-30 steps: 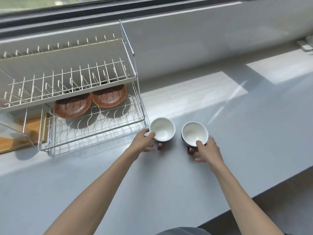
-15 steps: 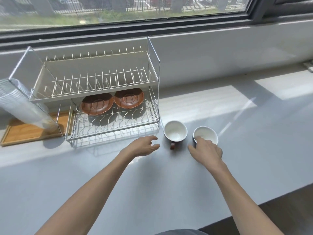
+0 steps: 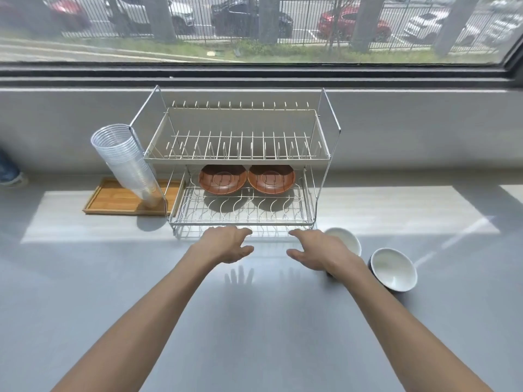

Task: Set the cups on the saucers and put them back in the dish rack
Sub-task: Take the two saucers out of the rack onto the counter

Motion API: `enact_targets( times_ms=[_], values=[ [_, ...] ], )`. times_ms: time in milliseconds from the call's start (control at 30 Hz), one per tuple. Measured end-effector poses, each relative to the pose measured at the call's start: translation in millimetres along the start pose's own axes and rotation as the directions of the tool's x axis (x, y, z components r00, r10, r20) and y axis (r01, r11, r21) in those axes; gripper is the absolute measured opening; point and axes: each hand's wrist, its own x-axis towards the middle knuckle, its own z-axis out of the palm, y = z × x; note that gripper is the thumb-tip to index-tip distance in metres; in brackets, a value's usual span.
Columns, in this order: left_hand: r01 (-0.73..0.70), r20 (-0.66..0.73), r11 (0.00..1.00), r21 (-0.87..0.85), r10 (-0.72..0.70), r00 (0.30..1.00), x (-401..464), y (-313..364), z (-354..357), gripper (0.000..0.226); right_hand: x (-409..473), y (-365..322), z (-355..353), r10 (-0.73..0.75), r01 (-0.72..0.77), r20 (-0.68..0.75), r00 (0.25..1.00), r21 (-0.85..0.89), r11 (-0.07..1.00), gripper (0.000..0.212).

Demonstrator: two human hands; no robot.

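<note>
Two brown saucers, the left saucer [image 3: 222,179] and the right saucer [image 3: 271,178], lie side by side on the lower tier of a two-tier wire dish rack [image 3: 240,219]. Two cups, white inside and dark outside, stand on the grey counter right of the rack: the near cup [image 3: 394,269] and the far cup [image 3: 346,239], partly hidden behind my right hand. My left hand [image 3: 226,244] and my right hand [image 3: 317,250] hover just in front of the rack's lower tier, fingers spread, holding nothing.
A leaning stack of clear plastic cups [image 3: 124,159] stands on a wooden tray [image 3: 113,200] left of the rack. The rack's upper tier [image 3: 237,149] holds nothing. A grey wall and a window run behind the counter [image 3: 254,321].
Both hands have let go of the cups and moved left, to the front of the rack's lower tier. The view has shifted left and up; the cups stay on the counter.
</note>
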Motion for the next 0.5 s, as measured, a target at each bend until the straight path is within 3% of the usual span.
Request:
enact_targets(
  times_ms=[167,300,500],
  values=[
    [0.055,-0.156,0.998,0.027,-0.05,0.986,3.4,-12.5,-7.1,0.052,25.8,-13.5,-6.9,-0.065,0.052,-0.21,0.976,-0.068,0.996,0.048],
    [0.072,-0.377,0.997,0.0,-0.067,0.924,17.4,-11.6,-7.3,0.053,47.6,-16.5,-8.4,-0.078,0.059,-0.38,0.922,-0.063,0.996,0.053],
    [0.073,-0.551,0.987,-0.145,-0.141,0.823,51.6,-2.4,2.9,0.057,78.6,-16.7,-8.7,-0.069,0.073,-0.456,0.888,-0.008,0.997,0.057]
  ],
)
